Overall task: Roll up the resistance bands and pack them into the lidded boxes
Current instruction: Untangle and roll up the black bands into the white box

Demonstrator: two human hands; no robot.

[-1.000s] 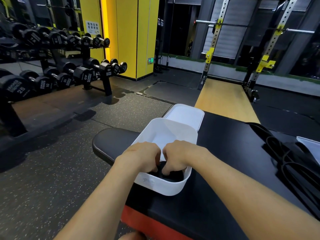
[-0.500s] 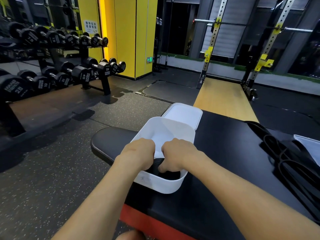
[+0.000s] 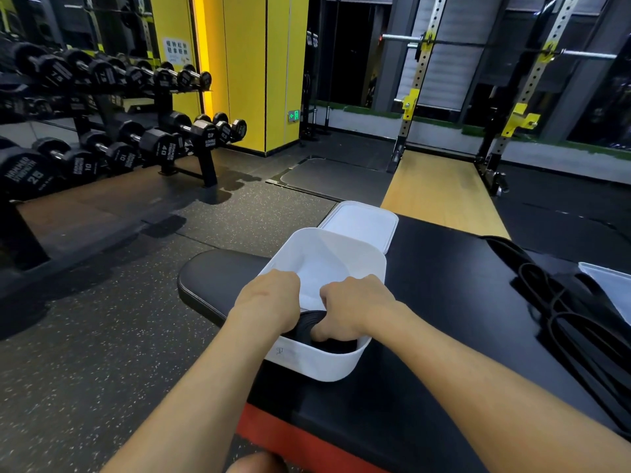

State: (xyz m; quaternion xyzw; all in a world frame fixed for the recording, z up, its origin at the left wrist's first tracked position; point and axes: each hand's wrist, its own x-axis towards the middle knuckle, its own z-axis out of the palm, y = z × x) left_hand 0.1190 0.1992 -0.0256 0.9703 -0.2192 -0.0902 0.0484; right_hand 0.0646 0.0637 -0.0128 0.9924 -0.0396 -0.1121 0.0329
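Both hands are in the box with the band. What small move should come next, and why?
Probably let go and lift both hands out: the left hand and right hand grip the rolled band, already low inside the box, and the lid lies off behind it.

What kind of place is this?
A gym, almost certainly: a rack of dumbbells on the left, a power rack with a barbell ahead, and a padded bench where the left hand and right hand hold a rolled resistance band in a white box.
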